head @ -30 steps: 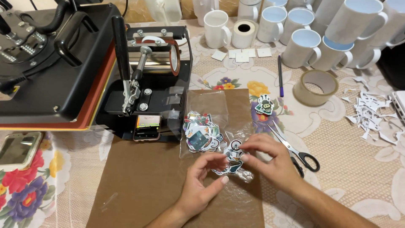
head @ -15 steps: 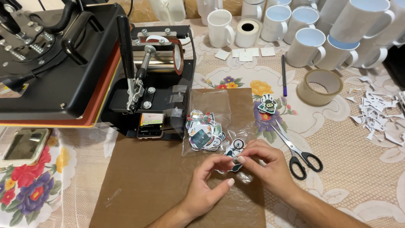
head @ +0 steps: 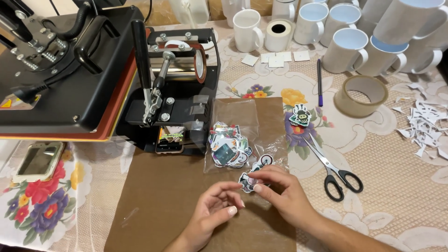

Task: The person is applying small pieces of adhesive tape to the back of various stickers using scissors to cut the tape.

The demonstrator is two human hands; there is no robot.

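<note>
My right hand (head: pixel 280 193) pinches a small cut-out sticker (head: pixel 246 179) between thumb and fingers, just above a brown sheet (head: pixel 168 200). Close to its left, my left hand (head: pixel 212 210) is half curled with fingers apart, holding nothing. Just beyond both hands lies a clear plastic bag (head: pixel 235 135) with a pile of several stickers (head: pixel 226 147) inside it. One loose sticker (head: pixel 300 115) rests on the tablecloth to the right of the bag.
A black mug heat press (head: pixel 172 88) and a flat heat press (head: pixel 60 70) fill the left. Black-handled scissors (head: pixel 333 168), a tape roll (head: pixel 360 95), a purple pen (head: pixel 319 81), several white mugs (head: pixel 343 49) and paper scraps (head: pixel 424 126) lie right. A phone (head: pixel 39 161) sits far left.
Both hands have lifted slightly from the bag's near edge and drawn one sticker out toward me. The camera has shifted a little.
</note>
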